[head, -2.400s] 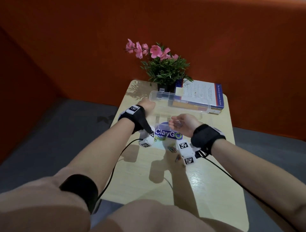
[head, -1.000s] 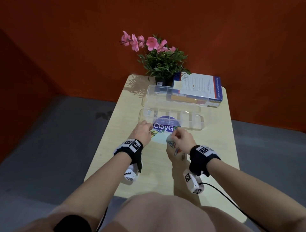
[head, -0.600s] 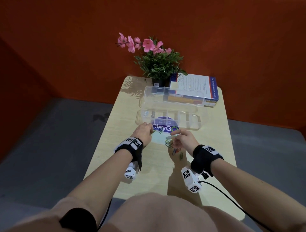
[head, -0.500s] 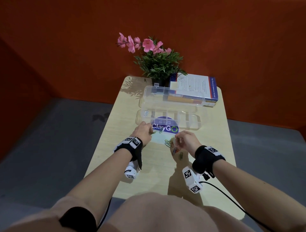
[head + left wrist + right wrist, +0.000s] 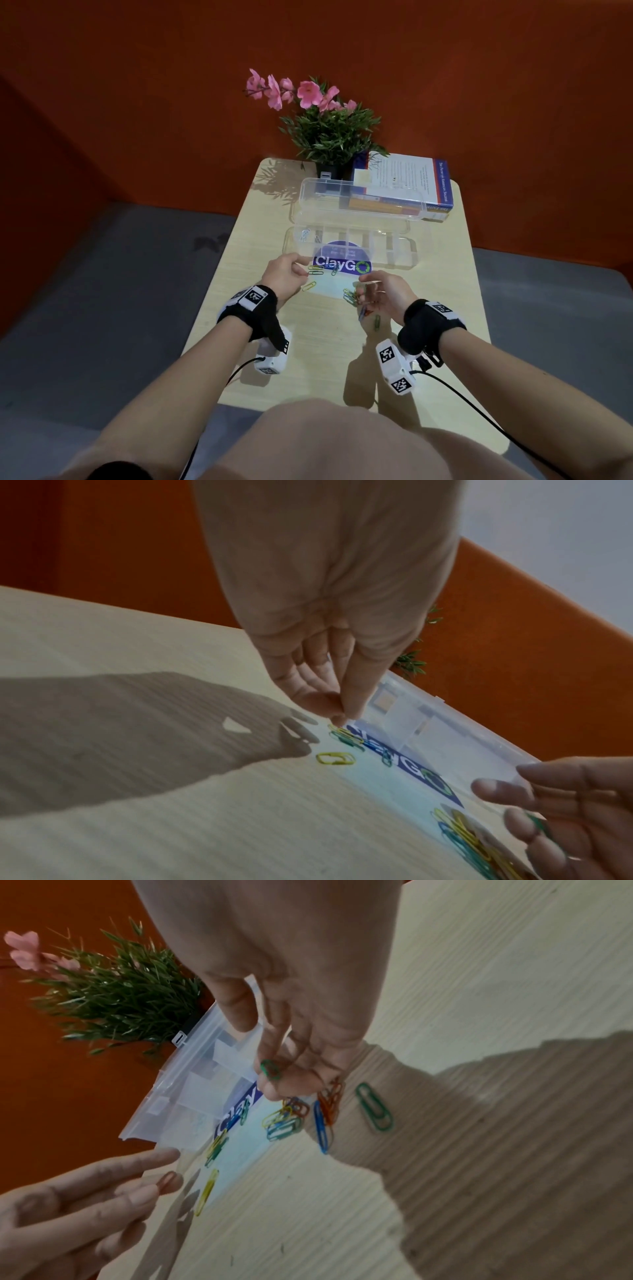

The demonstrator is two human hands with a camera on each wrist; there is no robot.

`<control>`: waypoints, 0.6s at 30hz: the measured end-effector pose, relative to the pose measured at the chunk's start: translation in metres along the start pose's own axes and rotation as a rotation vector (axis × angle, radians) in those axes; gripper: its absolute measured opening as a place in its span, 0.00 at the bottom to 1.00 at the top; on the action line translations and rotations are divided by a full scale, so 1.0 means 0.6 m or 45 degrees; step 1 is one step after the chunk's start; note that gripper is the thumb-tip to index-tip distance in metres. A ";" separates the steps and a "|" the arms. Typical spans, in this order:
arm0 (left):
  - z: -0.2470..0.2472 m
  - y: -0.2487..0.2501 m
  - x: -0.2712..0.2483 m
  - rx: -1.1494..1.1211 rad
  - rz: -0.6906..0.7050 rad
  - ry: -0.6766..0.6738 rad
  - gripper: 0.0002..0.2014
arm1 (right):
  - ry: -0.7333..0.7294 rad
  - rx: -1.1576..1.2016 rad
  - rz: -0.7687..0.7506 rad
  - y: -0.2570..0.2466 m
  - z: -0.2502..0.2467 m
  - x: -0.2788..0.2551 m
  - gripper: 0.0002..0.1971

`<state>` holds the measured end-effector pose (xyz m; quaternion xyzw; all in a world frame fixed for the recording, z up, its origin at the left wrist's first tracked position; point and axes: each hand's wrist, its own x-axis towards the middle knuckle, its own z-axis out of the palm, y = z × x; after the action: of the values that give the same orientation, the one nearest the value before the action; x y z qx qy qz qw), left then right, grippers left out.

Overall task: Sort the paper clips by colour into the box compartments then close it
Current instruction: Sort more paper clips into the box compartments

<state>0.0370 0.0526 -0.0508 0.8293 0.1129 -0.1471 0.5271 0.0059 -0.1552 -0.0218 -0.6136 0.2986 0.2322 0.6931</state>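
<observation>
A clear compartment box [image 5: 412, 262] lies open mid-table, its lid [image 5: 363, 198] standing up behind it. A few silver clips [image 5: 305, 234] sit in its leftmost compartment. Coloured paper clips [image 5: 349, 296] lie in a small heap in front of the box, also seen as a heap [image 5: 284, 1121] in the right wrist view. A yellow clip [image 5: 205, 1191] and a green clip [image 5: 373, 1110] lie apart. My left hand [image 5: 301, 270] pinches a reddish clip [image 5: 167, 1180] just above the table. My right hand [image 5: 363, 287] hovers over the heap and holds a green clip [image 5: 268, 1069] in its fingertips.
A round ClayGo sticker [image 5: 342, 265] marks the tabletop under the box's front edge. A potted plant with pink flowers [image 5: 329, 137] and stacked books [image 5: 411, 185] stand at the table's far end. The orange wall closes in behind. Bare wood lies near me.
Both hands came back from the box to the loose clips. Over the last half second my right hand lifted slightly off the heap with a green clip; my left hand stayed put.
</observation>
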 end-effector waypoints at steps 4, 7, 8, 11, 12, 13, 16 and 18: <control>-0.006 -0.007 -0.004 0.030 0.021 0.008 0.16 | 0.089 -0.156 -0.053 0.002 -0.002 0.017 0.06; -0.002 0.002 -0.002 0.217 0.064 -0.013 0.15 | 0.106 -0.401 -0.157 0.002 -0.006 0.024 0.09; -0.001 0.008 0.000 0.398 0.103 -0.019 0.13 | 0.109 -0.460 -0.183 0.003 -0.006 0.027 0.10; 0.007 0.021 0.007 0.849 0.276 -0.015 0.10 | 0.136 -0.705 -0.321 0.001 -0.002 0.033 0.07; 0.011 0.024 0.009 0.934 0.327 -0.018 0.10 | 0.120 -0.805 -0.382 -0.004 0.004 0.033 0.05; 0.016 0.026 0.010 0.988 0.365 -0.023 0.10 | 0.095 -0.926 -0.449 -0.010 0.011 0.032 0.08; 0.027 0.030 0.013 1.112 0.422 -0.057 0.09 | 0.012 -1.377 -0.609 -0.030 0.039 0.036 0.17; 0.029 0.033 0.014 1.192 0.431 -0.068 0.10 | -0.014 -1.624 -0.645 -0.037 0.053 0.045 0.19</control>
<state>0.0496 0.0288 -0.0444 0.9796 -0.1150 -0.1155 0.1176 0.0446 -0.1281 -0.0230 -0.9516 -0.0526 0.1966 0.2305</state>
